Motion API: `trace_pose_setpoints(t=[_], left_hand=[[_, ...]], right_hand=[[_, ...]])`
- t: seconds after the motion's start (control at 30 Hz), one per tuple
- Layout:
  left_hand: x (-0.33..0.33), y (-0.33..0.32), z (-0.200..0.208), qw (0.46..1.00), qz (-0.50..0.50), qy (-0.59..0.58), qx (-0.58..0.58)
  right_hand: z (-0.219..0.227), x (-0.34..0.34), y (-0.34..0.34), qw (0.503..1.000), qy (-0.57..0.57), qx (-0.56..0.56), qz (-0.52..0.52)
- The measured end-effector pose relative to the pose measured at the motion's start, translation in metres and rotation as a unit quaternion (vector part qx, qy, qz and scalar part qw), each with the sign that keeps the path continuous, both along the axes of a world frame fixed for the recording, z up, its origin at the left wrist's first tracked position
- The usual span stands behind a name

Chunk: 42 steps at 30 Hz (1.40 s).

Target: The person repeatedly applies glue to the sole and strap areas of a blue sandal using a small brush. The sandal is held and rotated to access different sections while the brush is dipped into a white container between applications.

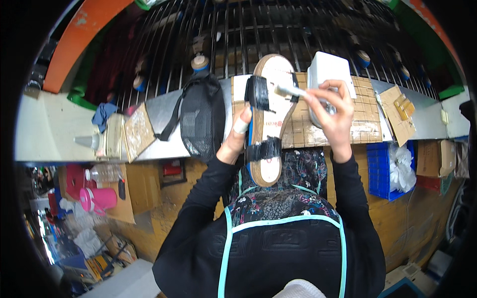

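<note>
A sandal (277, 117) with a pale footbed, black straps and a blue-edged sole is held up in front of me. My left hand (235, 138) grips it along its left side, with a white wrap on the thumb. Between the fingers and thumb of my right hand (336, 110) is a small white-handled brush (294, 91). Its tip lies over the footbed beside the upper strap; whether it touches is hard to tell. A white container (329, 69) stands just behind my right hand, partly covered by it.
Cardboard wrapped in clear film (366, 115) lies on the bench under my hands. A black bag (199, 119) sits to the left. Beyond is a rack of metal rollers (233, 30) carrying several shoes. Below the bench stand a blue crate (378, 171) and a pink jug (99, 198).
</note>
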State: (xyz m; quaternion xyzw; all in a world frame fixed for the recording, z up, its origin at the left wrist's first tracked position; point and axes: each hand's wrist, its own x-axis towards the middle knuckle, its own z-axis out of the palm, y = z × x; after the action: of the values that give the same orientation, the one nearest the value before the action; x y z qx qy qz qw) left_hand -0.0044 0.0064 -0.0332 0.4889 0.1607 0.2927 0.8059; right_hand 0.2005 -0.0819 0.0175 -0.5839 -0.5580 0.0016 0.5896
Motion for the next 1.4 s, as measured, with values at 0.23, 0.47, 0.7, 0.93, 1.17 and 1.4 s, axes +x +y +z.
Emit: trace_pose_setpoints(t=[0.23,0.47,0.7,0.93,1.17,1.4], left_hand=[[-0.002,-0.003,-0.004,0.989,0.075,0.079,0.103],[-0.005,0.0,0.004,0.934,0.232,0.186,0.196],[-0.001,0.0,0.012,0.894,0.231,0.301,0.238],[0.006,-0.006,0.016,0.901,0.225,0.284,0.239],[0.021,0.006,-0.008,0.948,0.212,0.218,0.091],[0.064,0.074,-0.046,0.948,-0.027,-0.111,-0.296]], right_hand=[[-0.032,-0.016,0.005,0.993,0.068,-0.036,-0.088],[-0.043,-0.036,-0.026,0.952,0.237,-0.166,0.102],[-0.027,-0.054,-0.003,0.979,0.098,-0.149,0.098],[-0.02,-0.032,0.023,0.988,0.084,-0.121,0.056],[-0.02,0.006,0.02,0.988,0.147,-0.036,0.008],[-0.03,0.1,-0.017,0.915,0.39,0.092,-0.048]])
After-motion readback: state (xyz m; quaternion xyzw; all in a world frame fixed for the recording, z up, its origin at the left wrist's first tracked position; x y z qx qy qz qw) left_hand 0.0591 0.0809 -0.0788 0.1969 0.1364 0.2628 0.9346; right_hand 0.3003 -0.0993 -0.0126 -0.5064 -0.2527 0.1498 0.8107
